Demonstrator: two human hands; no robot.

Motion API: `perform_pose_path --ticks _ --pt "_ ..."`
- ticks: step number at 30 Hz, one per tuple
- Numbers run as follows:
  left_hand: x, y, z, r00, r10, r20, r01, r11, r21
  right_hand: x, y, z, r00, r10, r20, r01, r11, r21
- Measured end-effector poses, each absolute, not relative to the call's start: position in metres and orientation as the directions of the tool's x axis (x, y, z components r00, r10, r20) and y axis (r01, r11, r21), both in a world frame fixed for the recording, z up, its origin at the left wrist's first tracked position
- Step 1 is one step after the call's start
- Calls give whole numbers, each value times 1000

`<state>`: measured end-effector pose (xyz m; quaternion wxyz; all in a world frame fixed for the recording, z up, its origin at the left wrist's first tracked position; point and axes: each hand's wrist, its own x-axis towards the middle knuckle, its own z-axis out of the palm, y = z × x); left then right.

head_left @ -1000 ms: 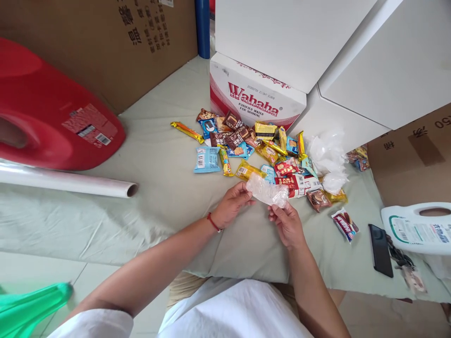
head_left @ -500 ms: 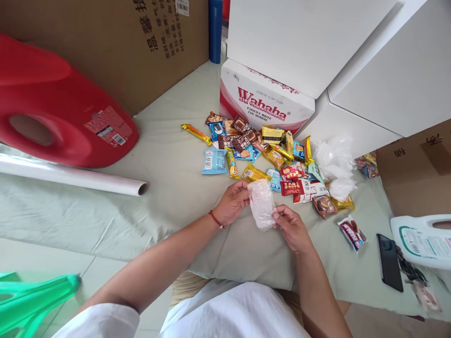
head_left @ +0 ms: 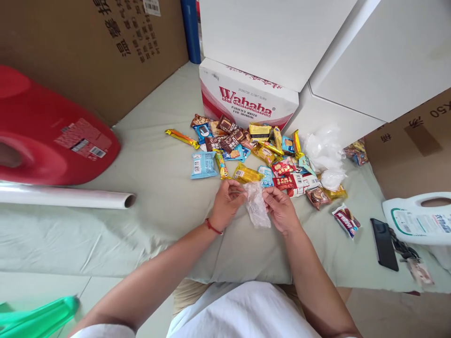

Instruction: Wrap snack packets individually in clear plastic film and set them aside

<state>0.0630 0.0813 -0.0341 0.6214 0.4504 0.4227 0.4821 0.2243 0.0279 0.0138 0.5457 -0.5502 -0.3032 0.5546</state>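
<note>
Between my two hands hangs a thin, crinkled clear plastic bag (head_left: 258,209). My left hand (head_left: 228,202), with a red cord bracelet at the wrist, pinches its upper left edge. On the other side my right hand (head_left: 281,209) grips the upper right edge with thumb and fingers. Just beyond lies a loose heap of small wrapped snacks, among them a yellow packet (head_left: 247,173), a light blue packet (head_left: 204,165), red packets (head_left: 284,181) and dark brown ones (head_left: 230,141). A crumpled pile of clear plastic bags (head_left: 324,150) rests at the heap's right side.
A Wahaha water carton (head_left: 246,98) stands behind the snacks. To the left are a red jug (head_left: 52,136) and a white roll (head_left: 66,196). At right lie a phone (head_left: 384,244), keys (head_left: 405,249) and a white jug (head_left: 419,218); a purple-white packet (head_left: 346,220) sits nearer.
The plastic bag, spread flat before, is now narrower and more crumpled. My right hand has moved up to its top edge, closer to my left hand. The camera view has shifted.
</note>
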Motion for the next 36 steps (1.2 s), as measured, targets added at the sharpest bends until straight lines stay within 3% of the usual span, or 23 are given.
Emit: perform_pose_path --ticks 2,6,8,11,16,20,28,31,36 --pt "60 79 -32 106 994 -22 -129 36 991 220 27 13 238 937 -254 -269 -187 -945" --pt "57 72 -25 406 914 -2 -185 85 979 207 24 7 248 953 -172 -142 -140 -980" --pt "59 69 -24 476 879 0 -242 131 962 201 22 4 206 967 -152 -57 -143 -988" --pt "63 73 -27 409 911 -55 -342 209 916 200 21 2 232 964 -133 -37 -128 -991" --pt "62 88 -32 178 974 -138 -475 208 855 218 19 4 377 915 -141 -204 -67 -977" --pt "59 90 -34 105 985 -138 -372 167 913 232 11 3 402 883 -241 -326 -108 -939" --pt "58 78 -30 222 971 -93 -192 136 972 233 4 -3 316 870 -378 -435 -221 -873" --pt "60 74 -30 269 963 -34 -151 77 986 218 9 -5 278 886 -371 -419 -235 -877" --pt "62 73 -33 284 959 -4 -83 29 996 197 21 -3 404 865 -297 -394 -128 -910"
